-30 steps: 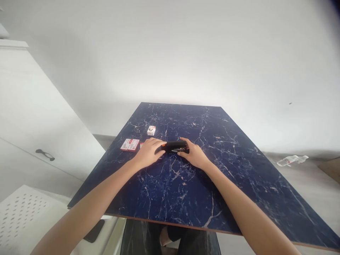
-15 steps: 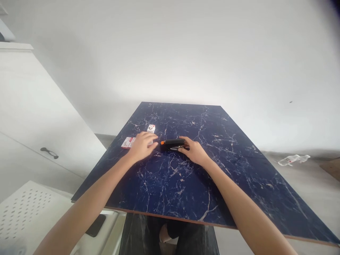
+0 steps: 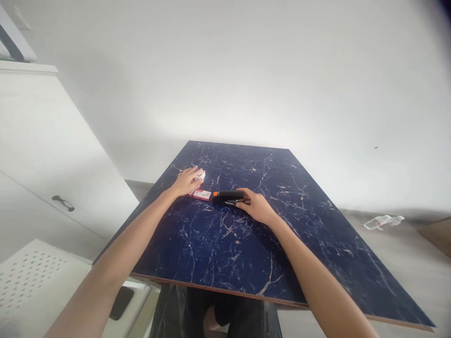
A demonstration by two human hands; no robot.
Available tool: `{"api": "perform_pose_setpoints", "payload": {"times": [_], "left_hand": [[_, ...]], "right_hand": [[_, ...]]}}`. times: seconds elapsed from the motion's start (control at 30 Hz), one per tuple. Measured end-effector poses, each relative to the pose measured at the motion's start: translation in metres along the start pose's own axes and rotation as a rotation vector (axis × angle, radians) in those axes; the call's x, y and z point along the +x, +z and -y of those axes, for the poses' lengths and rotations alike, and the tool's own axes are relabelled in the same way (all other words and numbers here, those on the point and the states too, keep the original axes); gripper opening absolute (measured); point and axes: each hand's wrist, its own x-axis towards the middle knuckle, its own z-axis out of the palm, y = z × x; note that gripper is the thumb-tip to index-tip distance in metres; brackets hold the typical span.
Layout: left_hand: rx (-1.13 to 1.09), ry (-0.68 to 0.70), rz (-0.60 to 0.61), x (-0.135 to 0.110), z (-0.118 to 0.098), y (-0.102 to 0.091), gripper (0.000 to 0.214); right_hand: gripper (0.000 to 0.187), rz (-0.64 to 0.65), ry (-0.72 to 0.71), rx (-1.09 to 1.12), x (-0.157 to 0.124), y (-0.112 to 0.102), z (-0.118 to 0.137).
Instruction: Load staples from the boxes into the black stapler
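Note:
A black stapler (image 3: pixel 229 195) with an orange tip lies on the dark blue marbled table (image 3: pixel 282 234). My right hand (image 3: pixel 257 206) rests against its right end, fingers curled around it. My left hand (image 3: pixel 186 181) has reached to the left and its fingers close on a small white box (image 3: pixel 200 175). A flat red and white box (image 3: pixel 202 195) lies on the table just below that hand, to the left of the stapler.
A white cabinet (image 3: pixel 42 155) with a dark handle stands at the left. A white perforated surface (image 3: pixel 31 277) with a black phone (image 3: pixel 120 303) sits low on the left. A crushed plastic bottle (image 3: pixel 382 221) lies on the floor at the right.
My left hand let go of the stapler's left end and moved left and farther away to the small white box. My right hand stayed at the stapler.

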Motion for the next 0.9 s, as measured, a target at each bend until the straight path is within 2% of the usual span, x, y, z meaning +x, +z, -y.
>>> {"api": "perform_pose_setpoints", "payload": {"times": [0.1, 0.17, 0.27, 0.37, 0.47, 0.6, 0.77, 0.83, 0.9], "left_hand": [[-0.027, 0.129, 0.080, 0.010, -0.014, 0.001, 0.064], [-0.017, 0.159, 0.099, -0.001, -0.028, 0.003, 0.063], [0.003, 0.061, 0.128, -0.037, -0.058, 0.009, 0.068], [0.011, -0.110, 0.029, -0.086, -0.096, 0.017, 0.069], [0.077, -0.085, 0.005, -0.132, -0.127, 0.019, 0.063], [0.135, -0.053, 0.004, -0.172, -0.148, 0.017, 0.058], [0.121, 0.053, -0.025, -0.187, -0.182, 0.030, 0.056], [0.096, 0.120, -0.048, -0.181, -0.197, 0.037, 0.055], [0.046, 0.194, -0.062, -0.164, -0.204, 0.038, 0.054]], "right_hand": [[0.050, -0.019, 0.003, -0.026, -0.002, -0.006, -0.001], [0.053, -0.039, 0.033, -0.080, -0.005, -0.016, -0.006], [0.052, -0.040, 0.081, -0.132, -0.008, -0.034, -0.017], [0.045, -0.026, 0.086, -0.168, -0.011, -0.044, -0.024], [0.046, -0.032, 0.089, -0.212, -0.011, -0.045, -0.025], [0.048, -0.028, 0.087, -0.246, -0.011, -0.043, -0.022], [0.040, -0.030, 0.080, -0.272, -0.013, -0.044, -0.018], [0.040, -0.038, 0.076, -0.256, -0.014, -0.045, -0.017], [0.039, -0.045, 0.059, -0.229, -0.015, -0.046, -0.016]]}}
